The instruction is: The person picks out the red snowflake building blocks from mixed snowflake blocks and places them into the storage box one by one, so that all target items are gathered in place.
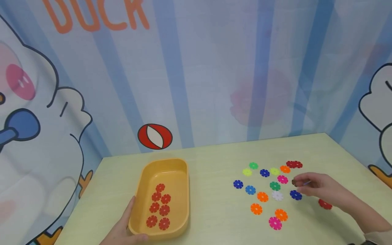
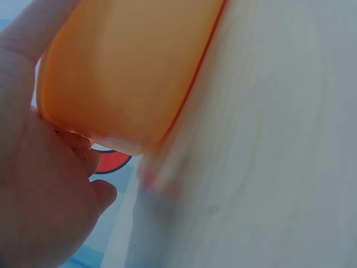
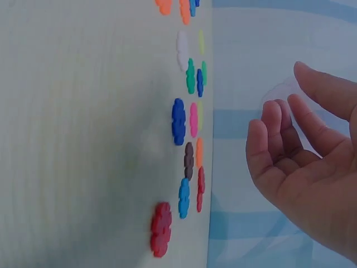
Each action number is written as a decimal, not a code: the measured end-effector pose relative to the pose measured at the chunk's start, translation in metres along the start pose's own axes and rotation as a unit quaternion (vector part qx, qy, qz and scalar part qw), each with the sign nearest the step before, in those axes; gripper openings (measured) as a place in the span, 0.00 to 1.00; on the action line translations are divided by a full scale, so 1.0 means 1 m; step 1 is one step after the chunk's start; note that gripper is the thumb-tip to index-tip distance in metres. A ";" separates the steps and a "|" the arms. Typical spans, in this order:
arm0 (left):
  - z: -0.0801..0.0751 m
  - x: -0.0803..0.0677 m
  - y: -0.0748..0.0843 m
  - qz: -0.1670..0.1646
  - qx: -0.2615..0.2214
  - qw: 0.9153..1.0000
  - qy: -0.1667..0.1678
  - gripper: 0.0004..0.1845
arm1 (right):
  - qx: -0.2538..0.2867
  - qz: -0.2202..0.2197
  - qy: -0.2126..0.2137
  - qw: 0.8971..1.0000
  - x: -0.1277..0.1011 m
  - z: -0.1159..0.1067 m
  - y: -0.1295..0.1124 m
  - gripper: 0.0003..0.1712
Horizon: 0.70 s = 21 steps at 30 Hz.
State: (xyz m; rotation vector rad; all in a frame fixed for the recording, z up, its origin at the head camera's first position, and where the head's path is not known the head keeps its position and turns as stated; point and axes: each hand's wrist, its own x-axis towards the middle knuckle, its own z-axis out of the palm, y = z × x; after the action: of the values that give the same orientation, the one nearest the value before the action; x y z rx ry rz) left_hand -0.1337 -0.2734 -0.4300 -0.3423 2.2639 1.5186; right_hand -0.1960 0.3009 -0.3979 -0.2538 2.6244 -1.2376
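Note:
An orange tray (image 1: 181, 180) sits on the pale table and holds several red snowflake discs (image 1: 159, 207). My left hand (image 1: 124, 224) grips its near left corner, thumb along the side wall; the left wrist view shows the palm (image 2: 50, 195) against the tray's underside (image 2: 128, 67). My right hand (image 1: 301, 185) hovers over loose coloured discs, fingers relaxed and holding nothing, as the right wrist view (image 3: 276, 111) confirms. Its fingertips are just right of a brown disc (image 1: 294, 182) (image 3: 189, 161). A blue disc (image 1: 295, 195) and a red disc (image 1: 325, 204) (image 3: 160, 229) lie close by.
Several more discs in orange, pink, green, yellow, white and blue (image 1: 263, 190) are spread over the right half of the table. Two dark red discs (image 1: 294, 164) lie at the far side. A cartoon backdrop (image 1: 196, 68) stands right behind the table's far edge.

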 end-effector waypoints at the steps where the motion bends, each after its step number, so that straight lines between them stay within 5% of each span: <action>1: 0.000 0.000 0.000 0.000 0.003 1.000 0.003 0.69 | -0.004 0.002 0.003 1.000 -0.001 -0.001 0.003 0.28; 21: 0.001 0.002 -0.001 -0.002 0.005 1.000 0.007 0.70 | -0.057 0.069 -0.013 0.996 -0.001 -0.023 0.060 0.36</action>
State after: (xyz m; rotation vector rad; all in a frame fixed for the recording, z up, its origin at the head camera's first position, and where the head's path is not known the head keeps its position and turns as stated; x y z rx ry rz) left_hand -0.1346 -0.2732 -0.4315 -0.3545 2.2797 1.5074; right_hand -0.2045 0.3562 -0.4303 -0.1049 2.6434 -1.0362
